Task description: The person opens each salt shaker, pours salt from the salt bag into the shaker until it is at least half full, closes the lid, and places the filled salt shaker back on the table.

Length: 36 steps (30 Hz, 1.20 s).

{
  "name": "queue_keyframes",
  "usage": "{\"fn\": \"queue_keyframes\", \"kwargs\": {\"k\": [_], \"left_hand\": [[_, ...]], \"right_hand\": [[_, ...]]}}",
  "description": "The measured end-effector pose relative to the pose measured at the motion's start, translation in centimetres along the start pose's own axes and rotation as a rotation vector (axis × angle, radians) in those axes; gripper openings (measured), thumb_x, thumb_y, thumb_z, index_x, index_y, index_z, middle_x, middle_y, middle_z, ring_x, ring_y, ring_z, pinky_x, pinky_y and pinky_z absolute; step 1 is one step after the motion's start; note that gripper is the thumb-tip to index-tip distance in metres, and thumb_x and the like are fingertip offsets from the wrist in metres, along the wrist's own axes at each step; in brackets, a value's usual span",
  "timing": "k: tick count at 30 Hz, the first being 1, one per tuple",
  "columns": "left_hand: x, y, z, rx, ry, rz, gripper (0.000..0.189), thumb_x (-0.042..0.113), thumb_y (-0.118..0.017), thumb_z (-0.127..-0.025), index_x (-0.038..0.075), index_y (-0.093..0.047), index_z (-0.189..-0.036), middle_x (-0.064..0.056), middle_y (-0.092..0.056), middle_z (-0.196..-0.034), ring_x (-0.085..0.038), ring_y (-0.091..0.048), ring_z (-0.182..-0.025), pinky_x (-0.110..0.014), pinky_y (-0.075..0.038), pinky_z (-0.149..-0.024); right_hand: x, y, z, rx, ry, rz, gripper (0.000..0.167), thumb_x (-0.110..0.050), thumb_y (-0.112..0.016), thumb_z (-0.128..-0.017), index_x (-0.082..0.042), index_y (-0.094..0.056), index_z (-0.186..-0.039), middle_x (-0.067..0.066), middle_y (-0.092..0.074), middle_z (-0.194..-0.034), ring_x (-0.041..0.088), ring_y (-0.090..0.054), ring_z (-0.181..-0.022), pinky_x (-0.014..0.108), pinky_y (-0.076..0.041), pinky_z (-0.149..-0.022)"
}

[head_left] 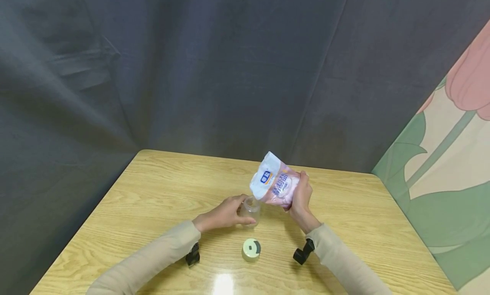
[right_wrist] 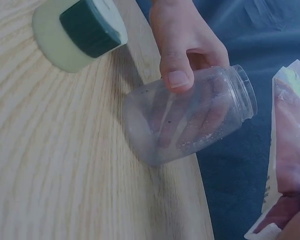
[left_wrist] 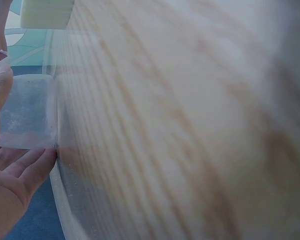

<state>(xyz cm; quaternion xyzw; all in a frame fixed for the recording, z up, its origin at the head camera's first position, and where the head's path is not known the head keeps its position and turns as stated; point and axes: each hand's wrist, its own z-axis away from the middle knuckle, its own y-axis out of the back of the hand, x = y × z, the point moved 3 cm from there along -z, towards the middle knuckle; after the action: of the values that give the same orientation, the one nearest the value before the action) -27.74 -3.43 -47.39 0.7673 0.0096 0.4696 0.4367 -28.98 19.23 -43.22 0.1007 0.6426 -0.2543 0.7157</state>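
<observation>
A clear wide-mouthed jar (head_left: pixel 250 211) stands on the table without its lid. My left hand (head_left: pixel 226 213) holds it from the left, thumb on the near side and fingers round the far side, as the jar (right_wrist: pixel 190 117) shows in the right wrist view. White specks cling to its wall. My right hand (head_left: pixel 302 195) grips a pink and white salt bag (head_left: pixel 276 182) by its right end. The bag is tilted, its white end up and to the left, and its lower left edge is close to the jar's mouth. Whether salt is flowing out I cannot tell.
A round pale yellow-green lid (head_left: pixel 251 250) with a dark green part lies on the wooden table (head_left: pixel 172 180), nearer to me than the jar. Behind the table hangs a dark curtain (head_left: pixel 229 73); a flowered cloth (head_left: pixel 451 180) is at the right.
</observation>
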Motion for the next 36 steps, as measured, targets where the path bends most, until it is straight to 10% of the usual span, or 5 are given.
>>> {"fn": "queue_keyframes", "kwargs": {"k": [10, 36], "left_hand": [[0.01, 0.05, 0.01, -0.008, 0.008, 0.025, 0.066, 0.041, -0.077, -0.086, 0.006, -0.052, -0.136, -0.005, -0.063, -0.123, -0.01, -0.061, -0.105, -0.022, -0.051, -0.087], [-0.06, 0.07, -0.13, -0.015, -0.011, 0.046, 0.072, 0.038, -0.077, -0.087, 0.006, -0.046, -0.143, -0.007, -0.06, -0.129, -0.013, -0.059, -0.113, -0.025, -0.049, -0.093]], "right_hand": [[-0.28, -0.2, -0.08, -0.011, 0.106, -0.062, 0.04, -0.045, -0.042, -0.103, -0.016, -0.064, -0.087, -0.002, -0.062, -0.062, 0.01, -0.059, -0.049, 0.025, -0.048, -0.042], [-0.72, -0.64, -0.01, -0.047, 0.225, -0.032, 0.04, -0.041, -0.041, -0.104, -0.017, -0.066, -0.083, -0.002, -0.062, -0.064, 0.01, -0.058, -0.05, 0.024, -0.047, -0.043]]}}
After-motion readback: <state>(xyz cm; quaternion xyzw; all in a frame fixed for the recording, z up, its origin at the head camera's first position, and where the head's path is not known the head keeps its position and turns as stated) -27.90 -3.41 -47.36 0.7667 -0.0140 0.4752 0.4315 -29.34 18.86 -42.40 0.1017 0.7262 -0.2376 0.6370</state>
